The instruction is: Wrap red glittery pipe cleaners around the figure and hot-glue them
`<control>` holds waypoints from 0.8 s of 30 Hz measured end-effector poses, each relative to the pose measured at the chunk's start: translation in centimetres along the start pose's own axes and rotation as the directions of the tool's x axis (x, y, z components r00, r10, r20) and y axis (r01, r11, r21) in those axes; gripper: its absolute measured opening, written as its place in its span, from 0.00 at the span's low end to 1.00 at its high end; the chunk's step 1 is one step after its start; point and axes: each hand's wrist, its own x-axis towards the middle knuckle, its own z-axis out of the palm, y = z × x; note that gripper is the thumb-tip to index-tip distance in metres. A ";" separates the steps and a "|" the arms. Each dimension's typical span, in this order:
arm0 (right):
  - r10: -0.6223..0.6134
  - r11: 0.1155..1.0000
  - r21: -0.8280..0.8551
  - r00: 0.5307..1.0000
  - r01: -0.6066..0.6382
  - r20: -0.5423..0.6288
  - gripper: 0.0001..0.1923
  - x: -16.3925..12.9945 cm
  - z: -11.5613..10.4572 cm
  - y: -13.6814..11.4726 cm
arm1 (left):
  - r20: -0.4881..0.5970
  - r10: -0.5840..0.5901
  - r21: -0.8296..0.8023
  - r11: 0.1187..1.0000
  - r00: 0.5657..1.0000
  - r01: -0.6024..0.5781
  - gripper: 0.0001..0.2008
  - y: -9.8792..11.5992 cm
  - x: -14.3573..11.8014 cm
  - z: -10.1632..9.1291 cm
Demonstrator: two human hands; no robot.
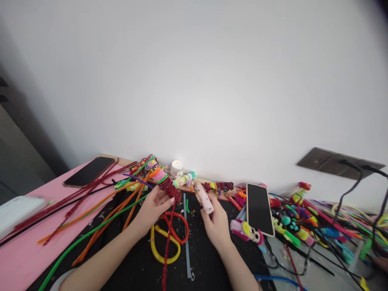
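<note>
Coil of red pipe cleaner (169,189) partly wound, pinched in left hand (151,208), long tail unwound; right hand (216,224) gripping pink tube (205,200).

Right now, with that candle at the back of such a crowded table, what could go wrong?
The small candle looks lit, and fuzzy craft wires lie close by, so one might singe. The left hand holds a red wire coil whose long tail trails over the scissors; a tug could drag them. A phone rests on loose pieces near the right hand and might slide.
</note>
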 end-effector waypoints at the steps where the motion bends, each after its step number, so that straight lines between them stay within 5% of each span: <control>1: -0.020 0.997 -0.073 1.000 0.021 0.011 0.19 0.0 0.0 0.1 | -0.012 0.005 0.003 1.000 1.000 -0.005 0.21 0.1 0.0 0.0; 7: -0.014 0.919 -0.393 0.999 0.025 0.030 0.27 -0.2 0.4 -0.1 | -0.040 0.082 0.041 0.996 0.996 -0.080 0.21 -0.7 0.5 -0.4; 12: -0.233 0.962 -0.143 0.972 0.233 0.015 0.24 -0.7 0.1 -1.9 | -0.020 0.142 0.111 0.984 0.990 -0.139 0.19 -1.3 0.2 -0.4; 17: -0.375 0.925 0.083 0.927 0.372 0.025 0.07 -1.4 0.7 -2.9 | 0.256 0.136 0.319 0.923 0.957 -0.216 0.13 -0.6 -1.1 0.4; 24: -0.239 0.960 0.118 0.964 0.253 -0.121 0.11 -1.4 0.8 -2.4 | 0.355 0.074 0.258 0.950 0.932 -0.174 0.20 -0.5 -1.4 0.5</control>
